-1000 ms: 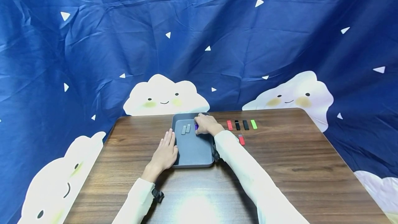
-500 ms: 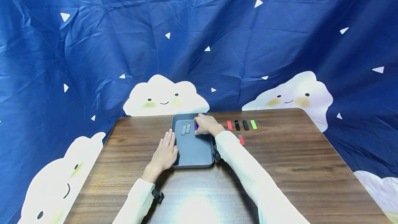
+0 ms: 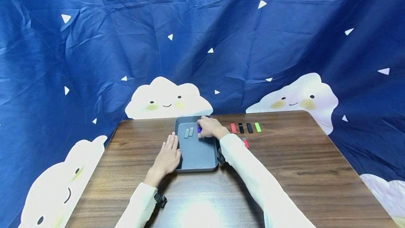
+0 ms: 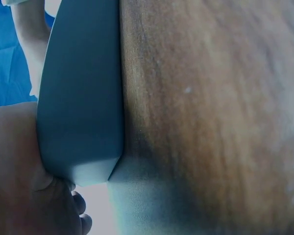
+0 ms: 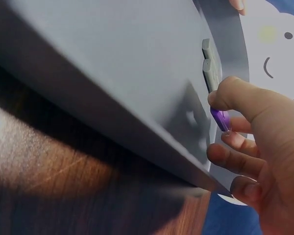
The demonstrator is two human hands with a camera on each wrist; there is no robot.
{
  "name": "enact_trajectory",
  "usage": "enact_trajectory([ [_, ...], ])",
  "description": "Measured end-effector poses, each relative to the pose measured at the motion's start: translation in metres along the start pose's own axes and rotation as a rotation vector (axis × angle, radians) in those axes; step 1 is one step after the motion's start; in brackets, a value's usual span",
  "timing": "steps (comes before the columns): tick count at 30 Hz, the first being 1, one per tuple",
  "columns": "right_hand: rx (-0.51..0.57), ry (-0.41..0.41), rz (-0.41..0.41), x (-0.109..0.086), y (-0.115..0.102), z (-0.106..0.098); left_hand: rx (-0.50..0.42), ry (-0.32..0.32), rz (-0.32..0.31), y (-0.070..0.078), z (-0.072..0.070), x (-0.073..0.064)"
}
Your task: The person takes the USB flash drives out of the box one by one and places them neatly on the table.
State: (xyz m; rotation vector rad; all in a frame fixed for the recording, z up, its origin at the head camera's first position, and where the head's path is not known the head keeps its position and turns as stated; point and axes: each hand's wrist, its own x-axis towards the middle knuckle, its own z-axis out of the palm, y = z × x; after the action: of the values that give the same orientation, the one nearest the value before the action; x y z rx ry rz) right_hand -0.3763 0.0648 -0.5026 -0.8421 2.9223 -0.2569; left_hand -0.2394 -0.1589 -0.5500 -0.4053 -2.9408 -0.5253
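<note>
Tray point(image 3: 196, 156) seemingly part-filled

Our right hand point(image 3: 210, 127) pinches a purple stick point(image 5: 220, 119) inside, beside two grey sticks point(image 3: 191, 132); our straight-fingered left hand point(image 3: 167, 155) touches the tray's side. On the table point(image 3: 300, 161), right of our right hand, five sticks point(image 3: 249, 127) seem left.

Bright light, apparently from overhead, fills the head view, burning a white glare into the bench point(image 3: 200, 212) on the person's side of the left hand's fingers point(image 3: 170, 143) and laying dark shadows along the sleeves point(image 3: 250, 175). The right wrist view is dimmer, with a soft shadow beside the right hand's fingers point(image 5: 237, 93) and the grey tray point(image 5: 90, 95) blurred well away from them, closest to the lens. The left wrist view looks hazy, its wood grain smeared, with blown-out white beside the fingers.
</note>
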Motion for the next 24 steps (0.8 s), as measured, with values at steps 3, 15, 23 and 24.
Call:
enact_trajectory([
  [3, 0.009, 0.003, -0.006, -0.001, 0.000, -0.001, -0.009, 0.005, 0.007, 0.002, -0.002, -0.001],
  [15, -0.014, 0.017, -0.041, -0.006, -0.006, -0.009, 0.042, -0.012, 0.014, -0.004, 0.002, 0.000],
  [23, -0.029, 0.018, -0.064, -0.009, -0.010, -0.016, 0.045, -0.019, 0.008, -0.006, 0.004, 0.001],
  [24, -0.030, 0.019, -0.069, -0.010, -0.010, -0.017, 0.044, -0.018, 0.009, -0.006, 0.004, 0.001],
])
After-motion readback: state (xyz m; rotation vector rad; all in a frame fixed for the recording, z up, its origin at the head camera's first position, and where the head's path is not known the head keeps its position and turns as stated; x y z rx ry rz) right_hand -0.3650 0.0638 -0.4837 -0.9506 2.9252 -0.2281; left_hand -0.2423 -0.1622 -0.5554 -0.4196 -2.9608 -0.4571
